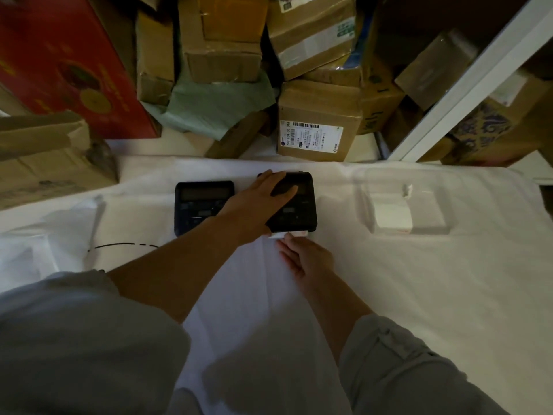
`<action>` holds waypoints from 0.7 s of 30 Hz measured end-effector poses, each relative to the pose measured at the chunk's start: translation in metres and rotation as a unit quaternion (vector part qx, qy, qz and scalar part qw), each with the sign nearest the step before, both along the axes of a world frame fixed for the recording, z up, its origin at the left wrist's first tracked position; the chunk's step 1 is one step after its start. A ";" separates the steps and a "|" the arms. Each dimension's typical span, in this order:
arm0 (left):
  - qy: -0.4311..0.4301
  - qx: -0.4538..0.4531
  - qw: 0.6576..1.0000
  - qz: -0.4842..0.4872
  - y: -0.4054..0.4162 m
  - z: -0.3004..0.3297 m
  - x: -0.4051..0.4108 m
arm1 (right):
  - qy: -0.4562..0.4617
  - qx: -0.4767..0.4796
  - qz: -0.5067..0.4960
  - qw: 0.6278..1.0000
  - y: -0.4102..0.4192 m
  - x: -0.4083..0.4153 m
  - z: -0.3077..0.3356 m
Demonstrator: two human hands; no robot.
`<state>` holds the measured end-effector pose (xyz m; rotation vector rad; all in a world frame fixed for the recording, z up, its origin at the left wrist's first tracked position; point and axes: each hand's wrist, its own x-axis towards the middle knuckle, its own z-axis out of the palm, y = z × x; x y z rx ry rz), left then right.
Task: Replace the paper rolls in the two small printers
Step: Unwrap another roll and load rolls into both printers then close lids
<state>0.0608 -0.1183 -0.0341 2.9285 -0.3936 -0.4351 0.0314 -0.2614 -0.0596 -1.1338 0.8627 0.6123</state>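
A white cloth [419,280] covers the table, with stacked cardboard boxes [318,121] behind it. At the cloth's middle sit two black printers: the left printer [194,202] untouched, the right printer [299,205] just beside it. The left hand [263,202] lies flat on the right printer, fingers spread. The right hand [308,256] pinches the paper strip [294,234] at that printer's near edge. Right of the printers, a clear tray [407,202] holds white paper rolls [398,211].
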 end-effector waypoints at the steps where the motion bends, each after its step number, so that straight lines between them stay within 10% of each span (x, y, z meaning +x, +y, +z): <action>1: -0.003 0.002 1.000 0.000 0.000 0.000 0.000 | 0.000 -0.003 -0.005 1.000 0.000 -0.001 0.000; 17: -0.003 0.007 1.000 0.020 -0.003 -0.003 -0.002 | 0.001 -0.062 0.019 0.998 -0.001 -0.004 0.007; 21: 0.004 0.010 1.000 0.013 0.000 -0.001 -0.007 | -0.040 -0.220 0.027 0.974 -0.008 0.000 0.002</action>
